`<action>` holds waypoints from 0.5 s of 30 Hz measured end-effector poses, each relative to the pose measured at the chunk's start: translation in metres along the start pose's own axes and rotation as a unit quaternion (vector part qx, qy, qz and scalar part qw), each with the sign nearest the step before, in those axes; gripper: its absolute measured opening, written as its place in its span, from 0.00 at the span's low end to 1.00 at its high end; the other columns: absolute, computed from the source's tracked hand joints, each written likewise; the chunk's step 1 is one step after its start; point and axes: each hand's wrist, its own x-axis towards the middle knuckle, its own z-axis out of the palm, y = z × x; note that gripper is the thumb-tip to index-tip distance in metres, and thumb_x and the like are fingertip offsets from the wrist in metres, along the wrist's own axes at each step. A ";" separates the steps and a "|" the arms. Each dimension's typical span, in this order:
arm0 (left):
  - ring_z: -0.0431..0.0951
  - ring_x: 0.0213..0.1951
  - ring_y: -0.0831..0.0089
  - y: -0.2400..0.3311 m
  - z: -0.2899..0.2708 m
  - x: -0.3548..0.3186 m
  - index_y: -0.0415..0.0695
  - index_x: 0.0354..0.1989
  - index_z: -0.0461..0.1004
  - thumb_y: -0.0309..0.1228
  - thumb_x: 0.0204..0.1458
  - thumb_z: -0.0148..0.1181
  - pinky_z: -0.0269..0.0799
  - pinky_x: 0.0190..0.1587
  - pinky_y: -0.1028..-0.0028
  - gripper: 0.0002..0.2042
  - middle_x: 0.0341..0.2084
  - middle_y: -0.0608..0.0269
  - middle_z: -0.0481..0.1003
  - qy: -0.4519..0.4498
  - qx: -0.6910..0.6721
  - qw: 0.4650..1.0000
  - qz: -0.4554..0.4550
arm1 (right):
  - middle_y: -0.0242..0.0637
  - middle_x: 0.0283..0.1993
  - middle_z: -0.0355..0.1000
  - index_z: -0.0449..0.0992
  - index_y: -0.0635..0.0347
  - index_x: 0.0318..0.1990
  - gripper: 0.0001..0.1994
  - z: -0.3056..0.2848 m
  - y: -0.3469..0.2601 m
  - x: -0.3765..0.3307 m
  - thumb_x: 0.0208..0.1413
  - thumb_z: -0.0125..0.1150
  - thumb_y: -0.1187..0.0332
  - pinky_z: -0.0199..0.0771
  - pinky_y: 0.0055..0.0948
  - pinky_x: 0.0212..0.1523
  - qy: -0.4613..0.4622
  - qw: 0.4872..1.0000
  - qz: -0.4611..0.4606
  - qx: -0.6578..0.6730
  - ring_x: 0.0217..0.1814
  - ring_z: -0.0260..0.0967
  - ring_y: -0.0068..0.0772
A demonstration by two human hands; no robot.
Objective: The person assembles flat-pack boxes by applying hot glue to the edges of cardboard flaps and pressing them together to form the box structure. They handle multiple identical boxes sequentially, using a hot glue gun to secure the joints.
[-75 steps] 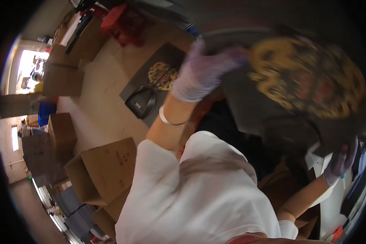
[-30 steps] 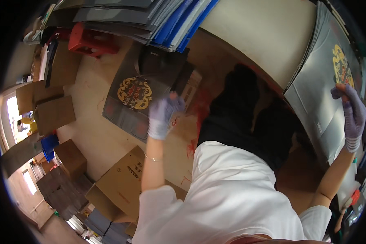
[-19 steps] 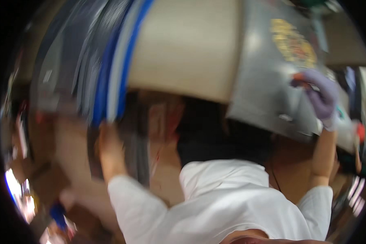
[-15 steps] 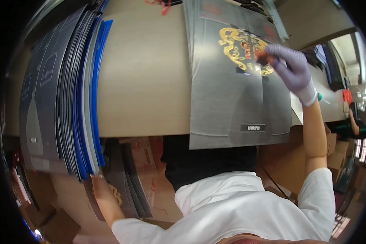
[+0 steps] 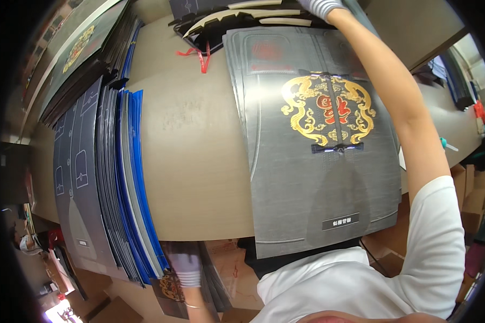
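Big grey printed sheet [image 5: 318, 161] lies flat on the tan counter [image 5: 194, 156], right of centre. Long axis runs away from the person: near short edge hangs just over the counter's front edge above the white shirt [image 5: 361, 280], far end reaches up under a dark stack of cut cardboard pieces [image 5: 242, 13]. Gold-and-red emblem [image 5: 328, 116] sits in the far half, small label patch near the close edge.

Right hand [image 5: 320, 5], gloved, is stretched out at the sheet's far end, mostly cut off at the top edge; cannot tell its grip. Right forearm crosses above the sheet's right side.

Left hand [image 5: 186, 266], gloved, is low, below the counter's front edge, at the bottom of a fanned pile of blue and grey sheets [image 5: 113, 183] and touching a dark printed sheet [image 5: 170, 288] hanging there. Blurred; fingers look curled but cannot tell the grip.

Red ribbon [image 5: 199, 56] lies on the counter near the far stack. More dark sheets [image 5: 81, 48] stacked far left.
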 end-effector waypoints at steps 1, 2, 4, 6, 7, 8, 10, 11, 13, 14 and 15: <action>0.69 0.57 0.44 0.026 -0.007 -0.012 0.39 0.51 0.76 0.26 0.48 0.54 0.58 0.62 0.49 0.20 0.53 0.44 0.72 -0.010 0.012 1.000 0.002 | 0.40 0.34 0.79 0.85 0.46 0.33 0.09 -0.012 -0.008 -0.007 0.53 0.58 0.60 0.77 0.40 0.46 0.045 0.999 0.000 0.003 0.40 0.77 0.45; 0.72 0.51 0.44 0.048 -0.014 -0.016 0.38 0.45 0.77 0.25 0.45 0.55 0.63 0.57 0.50 0.16 0.46 0.43 0.74 -0.027 -0.044 0.998 0.034 | 0.40 0.34 0.79 0.85 0.48 0.34 0.09 -0.027 -0.010 -0.015 0.52 0.60 0.59 0.77 0.39 0.44 0.093 0.996 0.004 0.000 0.39 0.77 0.45; 0.76 0.43 0.48 0.117 -0.047 0.019 0.37 0.40 0.77 0.26 0.41 0.58 0.71 0.50 0.55 0.15 0.35 0.50 0.76 -0.048 -0.143 0.981 0.121 | 0.40 0.32 0.79 0.84 0.52 0.34 0.11 -0.059 -0.001 -0.038 0.50 0.64 0.58 0.77 0.39 0.43 0.205 0.965 -0.137 0.095 0.35 0.77 0.45; 0.78 0.43 0.49 0.162 -0.072 0.033 0.38 0.44 0.76 0.27 0.49 0.56 0.74 0.48 0.52 0.13 0.36 0.51 0.78 0.008 -0.225 0.953 0.201 | 0.41 0.32 0.79 0.84 0.52 0.35 0.11 -0.092 -0.015 -0.087 0.48 0.66 0.58 0.77 0.40 0.43 0.186 0.951 -0.208 0.131 0.37 0.77 0.44; 0.78 0.42 0.50 0.177 -0.094 0.040 0.38 0.43 0.76 0.28 0.50 0.58 0.75 0.46 0.54 0.13 0.35 0.52 0.78 0.035 -0.225 0.947 0.227 | 0.41 0.32 0.79 0.84 0.52 0.35 0.12 -0.116 -0.019 -0.120 0.47 0.67 0.57 0.77 0.40 0.42 0.169 0.946 -0.238 0.138 0.38 0.78 0.43; 0.79 0.41 0.51 0.193 -0.110 0.047 0.38 0.42 0.77 0.29 0.50 0.60 0.76 0.44 0.55 0.12 0.34 0.54 0.78 0.064 -0.234 0.937 0.252 | 0.42 0.32 0.80 0.84 0.53 0.36 0.12 -0.139 -0.020 -0.149 0.47 0.68 0.57 0.77 0.40 0.42 0.147 0.942 -0.269 0.140 0.39 0.78 0.42; 0.76 0.46 0.47 0.212 -0.133 0.074 0.37 0.43 0.76 0.31 0.51 0.62 0.73 0.48 0.53 0.13 0.40 0.49 0.77 0.176 -0.159 0.913 0.333 | 0.37 0.40 0.78 0.79 0.58 0.41 0.09 -0.160 -0.027 -0.208 0.52 0.64 0.69 0.74 0.36 0.48 0.098 0.934 -0.281 0.198 0.47 0.75 0.42; 0.75 0.49 0.45 0.227 -0.137 0.091 0.37 0.45 0.76 0.32 0.51 0.64 0.71 0.50 0.52 0.15 0.42 0.46 0.76 0.221 -0.094 0.910 0.338 | 0.35 0.38 0.77 0.79 0.55 0.37 0.07 -0.169 -0.024 -0.235 0.50 0.64 0.67 0.74 0.36 0.46 0.108 0.933 -0.289 0.186 0.45 0.74 0.39; 0.71 0.53 0.44 0.268 -0.137 0.112 0.36 0.48 0.75 0.30 0.48 0.67 0.67 0.54 0.52 0.19 0.49 0.43 0.73 0.178 0.041 0.954 0.238 | 0.31 0.37 0.76 0.78 0.53 0.33 0.06 -0.168 -0.020 -0.277 0.48 0.64 0.65 0.73 0.36 0.46 0.109 0.933 -0.288 0.184 0.46 0.73 0.36; 0.69 0.55 0.44 0.274 -0.132 0.128 0.36 0.49 0.74 0.29 0.45 0.68 0.65 0.55 0.53 0.21 0.51 0.42 0.72 0.111 0.026 0.968 0.226 | 0.30 0.38 0.76 0.78 0.52 0.34 0.07 -0.169 -0.014 -0.293 0.48 0.64 0.65 0.73 0.36 0.48 0.098 0.938 -0.272 0.190 0.49 0.72 0.35; 0.71 0.54 0.46 0.272 -0.115 0.132 0.37 0.50 0.74 0.24 0.41 0.68 0.66 0.56 0.55 0.23 0.53 0.46 0.72 0.057 0.014 0.970 0.234 | 0.29 0.39 0.76 0.77 0.53 0.34 0.09 -0.185 -0.004 -0.316 0.46 0.66 0.64 0.73 0.37 0.47 0.080 0.945 -0.233 0.214 0.49 0.72 0.36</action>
